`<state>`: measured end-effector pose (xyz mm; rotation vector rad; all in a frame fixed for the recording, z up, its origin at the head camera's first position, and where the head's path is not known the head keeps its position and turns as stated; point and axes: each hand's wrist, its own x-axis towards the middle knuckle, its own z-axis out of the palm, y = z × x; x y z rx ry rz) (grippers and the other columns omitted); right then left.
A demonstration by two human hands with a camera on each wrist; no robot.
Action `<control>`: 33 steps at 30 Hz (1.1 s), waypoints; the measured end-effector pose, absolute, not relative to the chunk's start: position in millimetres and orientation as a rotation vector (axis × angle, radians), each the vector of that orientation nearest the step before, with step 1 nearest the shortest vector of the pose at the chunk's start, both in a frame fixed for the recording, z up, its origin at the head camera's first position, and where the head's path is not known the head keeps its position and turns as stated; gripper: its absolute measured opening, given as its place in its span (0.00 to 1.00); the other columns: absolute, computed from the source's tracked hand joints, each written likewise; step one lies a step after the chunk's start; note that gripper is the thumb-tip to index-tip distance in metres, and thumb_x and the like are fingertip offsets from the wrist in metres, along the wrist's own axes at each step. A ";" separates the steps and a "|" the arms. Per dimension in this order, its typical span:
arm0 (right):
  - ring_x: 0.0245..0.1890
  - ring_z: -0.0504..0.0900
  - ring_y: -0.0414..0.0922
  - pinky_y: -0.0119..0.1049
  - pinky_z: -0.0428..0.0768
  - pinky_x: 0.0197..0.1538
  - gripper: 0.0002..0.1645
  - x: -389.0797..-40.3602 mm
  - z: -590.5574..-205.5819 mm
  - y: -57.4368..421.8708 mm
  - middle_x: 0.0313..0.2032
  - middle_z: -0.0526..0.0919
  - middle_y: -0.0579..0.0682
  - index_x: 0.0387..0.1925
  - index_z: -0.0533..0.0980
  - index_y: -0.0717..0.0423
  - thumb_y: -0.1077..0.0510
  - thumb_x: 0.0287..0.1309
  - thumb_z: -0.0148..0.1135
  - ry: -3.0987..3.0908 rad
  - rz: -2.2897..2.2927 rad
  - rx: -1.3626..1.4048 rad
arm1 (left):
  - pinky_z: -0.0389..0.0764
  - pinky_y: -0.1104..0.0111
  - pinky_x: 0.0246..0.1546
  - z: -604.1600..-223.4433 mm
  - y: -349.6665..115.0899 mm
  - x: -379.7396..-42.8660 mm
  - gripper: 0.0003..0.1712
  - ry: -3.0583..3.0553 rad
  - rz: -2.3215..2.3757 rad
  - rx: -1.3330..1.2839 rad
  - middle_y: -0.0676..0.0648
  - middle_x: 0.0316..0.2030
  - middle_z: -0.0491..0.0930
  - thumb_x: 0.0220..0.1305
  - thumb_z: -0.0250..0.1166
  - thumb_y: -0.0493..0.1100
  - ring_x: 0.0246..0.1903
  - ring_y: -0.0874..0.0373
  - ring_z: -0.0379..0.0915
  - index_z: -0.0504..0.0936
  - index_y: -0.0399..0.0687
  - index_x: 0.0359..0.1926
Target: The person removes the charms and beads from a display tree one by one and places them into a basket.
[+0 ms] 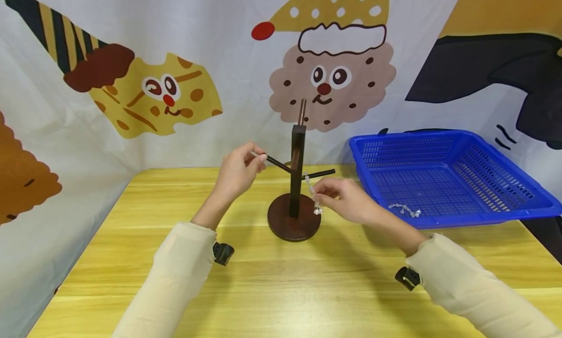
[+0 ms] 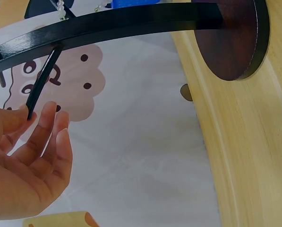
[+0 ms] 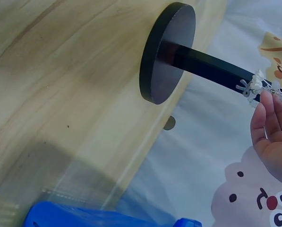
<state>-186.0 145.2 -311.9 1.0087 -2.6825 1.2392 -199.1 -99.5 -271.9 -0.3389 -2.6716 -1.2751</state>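
A dark wooden stand (image 1: pixel 297 191) with a round base (image 1: pixel 294 230) and several short pegs rises from the table. My left hand (image 1: pixel 239 171) pinches the tip of its left peg (image 2: pixel 42 81) between thumb and fingers. On the post's other side, my right hand (image 1: pixel 344 200) holds a clear beaded bracelet (image 1: pixel 311 188) by its beads, close beside the right-hand peg (image 1: pixel 325 173). White flower-like charms (image 3: pixel 258 84) show on it in the right wrist view. The bracelet's upper end overlaps that peg in the head view.
A blue plastic basket (image 1: pixel 361 165) stands on the right of the table (image 1: pixel 145 260). Inside it lies another clear beaded bracelet (image 1: pixel 405 210). A cloth printed with cartoon figures (image 1: pixel 237 60) hangs behind the table.
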 end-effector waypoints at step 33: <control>0.28 0.78 0.42 0.33 0.76 0.34 0.05 -176.8 -272.2 175.2 0.27 0.81 0.50 0.34 0.78 0.62 0.69 0.56 0.58 -2.689 1.167 0.913 | 0.72 0.64 0.27 -273.1 -98.1 -199.6 0.09 -2.654 -1.275 -0.355 0.44 0.28 0.81 0.68 0.53 0.42 0.30 0.53 0.76 0.76 0.43 0.41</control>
